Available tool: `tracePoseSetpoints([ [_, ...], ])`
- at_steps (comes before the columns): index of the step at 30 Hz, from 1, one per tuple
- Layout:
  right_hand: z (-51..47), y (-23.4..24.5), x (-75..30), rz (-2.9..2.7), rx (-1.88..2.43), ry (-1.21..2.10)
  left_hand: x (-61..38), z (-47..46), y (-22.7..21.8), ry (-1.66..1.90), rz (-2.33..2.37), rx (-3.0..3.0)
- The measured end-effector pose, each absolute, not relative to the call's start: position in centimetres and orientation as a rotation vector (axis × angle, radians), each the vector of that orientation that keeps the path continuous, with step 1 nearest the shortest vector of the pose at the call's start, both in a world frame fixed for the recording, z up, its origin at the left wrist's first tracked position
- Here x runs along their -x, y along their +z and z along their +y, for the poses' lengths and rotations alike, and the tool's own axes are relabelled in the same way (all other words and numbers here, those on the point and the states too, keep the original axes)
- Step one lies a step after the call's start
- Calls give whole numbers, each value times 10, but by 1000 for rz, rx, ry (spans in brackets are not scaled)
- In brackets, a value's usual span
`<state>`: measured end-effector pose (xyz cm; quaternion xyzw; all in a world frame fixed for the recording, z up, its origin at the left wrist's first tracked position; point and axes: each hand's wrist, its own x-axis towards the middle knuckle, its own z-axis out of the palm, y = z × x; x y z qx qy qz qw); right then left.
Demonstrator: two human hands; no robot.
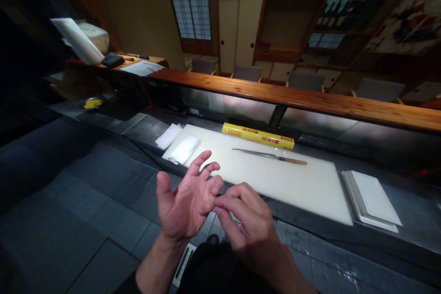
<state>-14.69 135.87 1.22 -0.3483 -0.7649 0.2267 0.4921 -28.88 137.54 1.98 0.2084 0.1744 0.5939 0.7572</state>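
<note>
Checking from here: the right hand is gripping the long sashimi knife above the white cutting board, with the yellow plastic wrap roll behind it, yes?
Not quite. The head view shows the long sashimi knife lying on the white cutting board, not gripped. The right hand holds nothing. The yellow plastic wrap roll is behind the knife, as you said.

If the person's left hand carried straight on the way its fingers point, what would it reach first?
Probably the white cutting board: the left hand points over its bare part. The hand is raised, though, so it might pass above and meet the yellow-wrapped roll beyond.
</note>
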Motion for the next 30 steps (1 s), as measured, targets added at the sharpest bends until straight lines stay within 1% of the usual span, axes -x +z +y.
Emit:
tracePoseSetpoints([
  [12, 1368, 12, 147, -2099, 701, 466, 290, 1374, 15, 1251, 343, -441],
  [17, 1367, 3, 157, -2006, 781, 417, 289, 1374, 14, 1270, 341, -407],
  [21, 1365, -5, 160, -1846, 840, 448, 290, 1375, 13, 1267, 306, -378],
  [25, 1364, -6, 155, -1805, 951, 532, 292, 1374, 15, 1265, 306, -368],
  [30, 1361, -4, 153, -1819, 887, 567, 293, 1374, 15, 1279, 330, -339],
])
